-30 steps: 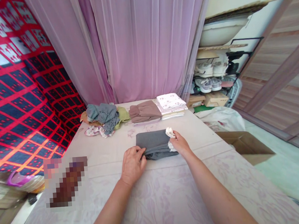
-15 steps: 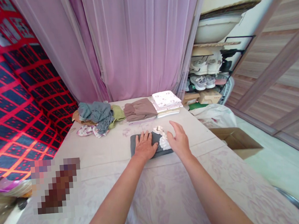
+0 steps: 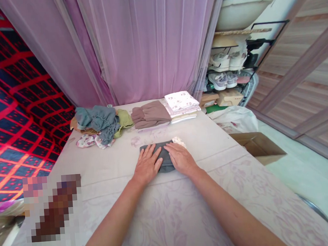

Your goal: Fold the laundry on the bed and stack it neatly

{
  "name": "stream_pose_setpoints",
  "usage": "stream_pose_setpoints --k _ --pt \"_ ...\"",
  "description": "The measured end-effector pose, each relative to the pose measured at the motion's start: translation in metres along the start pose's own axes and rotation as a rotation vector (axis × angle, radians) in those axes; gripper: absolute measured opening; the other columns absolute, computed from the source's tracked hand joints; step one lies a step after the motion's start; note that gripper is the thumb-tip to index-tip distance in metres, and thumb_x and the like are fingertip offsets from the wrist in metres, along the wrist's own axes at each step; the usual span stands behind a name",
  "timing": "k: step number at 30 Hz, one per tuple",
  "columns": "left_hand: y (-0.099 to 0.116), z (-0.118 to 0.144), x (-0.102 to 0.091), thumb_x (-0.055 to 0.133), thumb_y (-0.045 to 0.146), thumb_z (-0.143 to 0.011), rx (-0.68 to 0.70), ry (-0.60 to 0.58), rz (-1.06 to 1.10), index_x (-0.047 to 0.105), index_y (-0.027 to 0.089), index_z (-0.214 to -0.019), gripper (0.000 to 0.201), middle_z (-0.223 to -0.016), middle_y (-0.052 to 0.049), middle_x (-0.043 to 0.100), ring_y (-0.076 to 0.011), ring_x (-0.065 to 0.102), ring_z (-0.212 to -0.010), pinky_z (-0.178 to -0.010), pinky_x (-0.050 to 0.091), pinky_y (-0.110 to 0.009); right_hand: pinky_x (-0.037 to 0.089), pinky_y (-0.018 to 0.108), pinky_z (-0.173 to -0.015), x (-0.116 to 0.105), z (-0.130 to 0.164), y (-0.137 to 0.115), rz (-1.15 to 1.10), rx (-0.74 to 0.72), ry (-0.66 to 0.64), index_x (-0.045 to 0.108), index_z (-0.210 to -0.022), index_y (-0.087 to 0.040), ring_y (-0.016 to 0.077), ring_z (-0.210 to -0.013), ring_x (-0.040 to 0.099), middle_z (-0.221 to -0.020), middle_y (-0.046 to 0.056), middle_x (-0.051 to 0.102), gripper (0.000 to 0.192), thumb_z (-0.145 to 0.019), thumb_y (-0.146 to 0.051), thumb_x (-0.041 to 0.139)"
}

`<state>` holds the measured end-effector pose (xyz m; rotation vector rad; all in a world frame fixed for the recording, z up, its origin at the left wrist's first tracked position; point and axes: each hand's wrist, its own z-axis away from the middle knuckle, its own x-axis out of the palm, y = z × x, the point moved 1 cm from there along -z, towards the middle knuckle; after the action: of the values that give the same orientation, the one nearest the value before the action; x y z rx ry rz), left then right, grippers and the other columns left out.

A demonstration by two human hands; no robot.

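A dark grey folded garment (image 3: pixel 165 163) lies on the pale floral bedsheet (image 3: pixel 164 213). My left hand (image 3: pixel 147 164) rests flat on its left part, fingers stretched out and somewhat spread. On its right part lies my right hand (image 3: pixel 182 159), also flat, with the fingers extended close together. A cream frilled trim (image 3: pixel 178 141) shows past the right fingers at the far right corner; the rest of that side is hidden under the hand. Neither hand grips the cloth.
Rumpled grey-green clothes (image 3: pixel 99 122) lie at the far left beside an olive green cloth (image 3: pixel 123 120). Folded brown garments (image 3: pixel 150 114) and a stack of white patterned clothes (image 3: pixel 181 101) sit at the back. A cardboard box (image 3: pixel 258 144) and shoe rack (image 3: pixel 233 67) stand right.
My right hand has come down from the garment's right edge onto its top. The garment looks narrower on the right, with less white frill showing. My left hand stays on it.
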<state>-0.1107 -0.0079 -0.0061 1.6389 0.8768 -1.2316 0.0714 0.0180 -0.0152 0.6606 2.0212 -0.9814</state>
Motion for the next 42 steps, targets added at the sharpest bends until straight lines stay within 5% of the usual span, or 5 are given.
stream_pose_setpoints --k 7,16,25,35,42 --pt "-0.007 -0.001 0.01 0.034 0.042 -0.097 -0.014 0.031 0.035 0.042 0.026 -0.142 0.048 -0.151 -0.01 0.035 -0.0286 0.029 -0.14 -0.113 0.023 -0.054 0.035 0.047 -0.109 0.008 0.0 0.003 -0.012 0.007 -0.015 0.063 -0.12 -0.018 0.0228 -0.121 0.052 -0.126 0.012 0.062 0.04 -0.087 -0.015 0.04" --pt "-0.013 0.008 -0.022 0.058 0.051 -0.083 0.14 -0.147 0.078 0.038 0.028 -0.143 0.067 -0.155 -0.011 0.027 -0.0329 0.027 -0.14 -0.11 0.024 -0.058 0.044 0.036 -0.099 -0.009 -0.015 0.011 -0.21 0.015 -0.074 0.068 -0.108 -0.02 0.0173 -0.11 0.06 -0.115 0.008 0.068 0.031 -0.091 -0.022 0.042" --pt "0.02 -0.003 -0.031 0.064 0.034 -0.074 0.071 -0.007 0.005 0.061 0.019 -0.114 0.042 -0.122 -0.01 0.059 -0.0273 0.053 -0.113 -0.099 0.042 -0.04 0.046 0.034 -0.097 -0.025 -0.028 0.01 -0.232 0.044 -0.226 0.07 -0.104 -0.023 0.0175 -0.105 0.062 -0.11 0.003 0.07 0.028 -0.088 -0.027 0.047" --pt "0.032 -0.007 -0.031 0.053 0.023 -0.081 -0.002 -0.006 -0.16 0.057 0.02 -0.103 0.023 -0.104 -0.007 0.06 -0.0239 0.055 -0.099 -0.082 0.047 -0.034 0.044 0.034 -0.1 -0.026 -0.023 0.014 -0.228 -0.022 -0.243 0.071 -0.103 -0.024 0.0178 -0.109 0.061 -0.113 0.003 0.069 0.026 -0.087 -0.033 0.052" --pt "0.027 -0.002 -0.022 0.051 0.018 -0.084 0.012 0.033 -0.132 0.056 0.022 -0.116 0.032 -0.113 -0.007 0.06 -0.0243 0.054 -0.103 -0.086 0.046 -0.037 0.04 0.038 -0.105 -0.02 -0.012 0.024 -0.137 -0.145 -0.246 0.065 -0.117 -0.021 0.0228 -0.119 0.055 -0.127 0.009 0.062 0.05 -0.067 -0.024 0.071"
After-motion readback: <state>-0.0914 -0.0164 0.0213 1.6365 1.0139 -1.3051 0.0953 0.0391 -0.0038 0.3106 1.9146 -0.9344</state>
